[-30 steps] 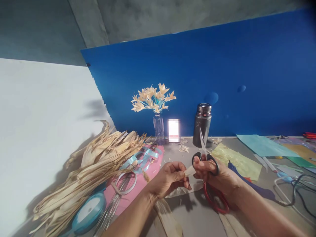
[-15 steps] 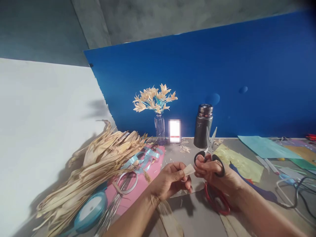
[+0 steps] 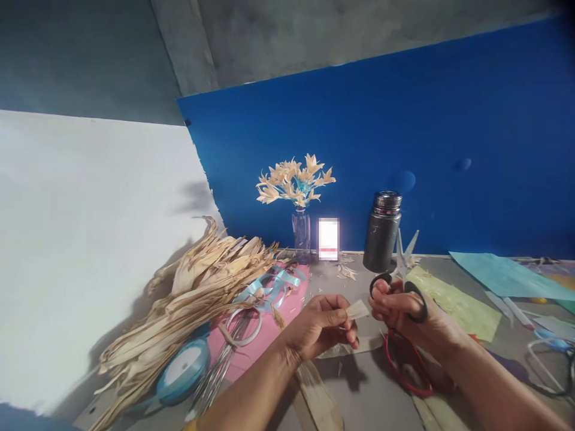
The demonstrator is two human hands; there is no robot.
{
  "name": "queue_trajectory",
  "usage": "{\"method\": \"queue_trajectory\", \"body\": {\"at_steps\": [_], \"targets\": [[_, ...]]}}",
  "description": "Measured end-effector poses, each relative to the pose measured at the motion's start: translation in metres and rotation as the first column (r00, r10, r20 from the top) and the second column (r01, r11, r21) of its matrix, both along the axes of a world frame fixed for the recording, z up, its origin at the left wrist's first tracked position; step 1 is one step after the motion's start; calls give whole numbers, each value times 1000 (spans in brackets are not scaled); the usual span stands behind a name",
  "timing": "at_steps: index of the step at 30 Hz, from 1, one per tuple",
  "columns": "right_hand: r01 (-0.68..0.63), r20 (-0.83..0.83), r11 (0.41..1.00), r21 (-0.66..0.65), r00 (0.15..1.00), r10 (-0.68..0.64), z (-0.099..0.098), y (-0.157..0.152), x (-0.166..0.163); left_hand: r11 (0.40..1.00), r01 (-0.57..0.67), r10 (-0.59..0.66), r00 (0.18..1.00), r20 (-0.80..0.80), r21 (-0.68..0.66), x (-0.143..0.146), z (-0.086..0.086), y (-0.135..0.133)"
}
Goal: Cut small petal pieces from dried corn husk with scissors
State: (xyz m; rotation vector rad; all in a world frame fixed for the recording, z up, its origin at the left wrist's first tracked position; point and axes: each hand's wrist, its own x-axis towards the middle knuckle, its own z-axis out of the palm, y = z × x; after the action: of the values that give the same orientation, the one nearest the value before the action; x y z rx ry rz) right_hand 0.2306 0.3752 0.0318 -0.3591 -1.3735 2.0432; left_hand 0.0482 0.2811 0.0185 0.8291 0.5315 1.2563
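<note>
My left hand [image 3: 324, 326] pinches a small pale piece of corn husk [image 3: 358, 310] between thumb and fingers, its free end pointing right. Close beside it, my right hand [image 3: 402, 308] has its fingers through the black handles of a pair of scissors [image 3: 404, 260]. Their blades point up and stand apart, away from the husk piece. Below my right hand lies a second pair of scissors with red handles [image 3: 406, 365], partly hidden by the hand and forearm. A longer strip of husk [image 3: 320, 398] lies on the table under my left forearm.
At left are a heap of dried husks [image 3: 197, 287], a teal ribbon roll [image 3: 184, 365], thin wires [image 3: 224, 359] and pink paper [image 3: 291, 287]. A vase with husk flowers [image 3: 301, 233] and a dark flask [image 3: 381, 233] stand behind. Coloured sheets [image 3: 507, 272] lie at right.
The view has turned slightly left, so everything sits farther right in the picture. Both hands keep their holds on the husk piece and the scissors, whose blades remain apart.
</note>
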Motion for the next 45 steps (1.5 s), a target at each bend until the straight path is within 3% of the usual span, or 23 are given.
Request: {"method": "queue_trajectory", "body": {"at_steps": [6,10,14,19,23,25,29,35,37,41,45], "targets": [[26,286,960,279,952,-109,-1,1,-3,987,-128,117,986,-115,-94,3,-4,4],[66,394,916,396,889,-235,-3,-3,-6,966,-233,208,957,-203,-108,7,-5,5],[68,403,881,468,871,-282,-1,-7,-7,969,-230,209,956,-208,-86,8,-7,6],[36,381,921,389,903,-197,2,-15,-11,979,-196,180,957,-227,-52,10,-12,5],[-125,210,987,98,972,103,-3,-17,-12,997,-71,67,990,-122,-28,9,-10,2],[-156,69,987,-25,985,158,-6,-12,-10,1000,0,0,998,-58,2,8,-5,0],[-32,-25,999,-34,999,32,-10,0,-5,1000,11,-11,1000,-9,21,7,-2,-2],[-30,216,984,176,976,-9,-3,-12,-9,991,-114,110,992,-60,-66,7,-8,3],[52,205,979,197,974,-93,-3,-18,-13,989,-124,122,992,-26,-77,9,-8,3],[286,117,943,170,944,-307,-11,-22,-21,977,-180,180,984,-10,-118,14,-10,3],[252,126,963,94,957,-263,-14,-27,-25,963,-240,240,971,-21,-120,17,-14,5]]}}
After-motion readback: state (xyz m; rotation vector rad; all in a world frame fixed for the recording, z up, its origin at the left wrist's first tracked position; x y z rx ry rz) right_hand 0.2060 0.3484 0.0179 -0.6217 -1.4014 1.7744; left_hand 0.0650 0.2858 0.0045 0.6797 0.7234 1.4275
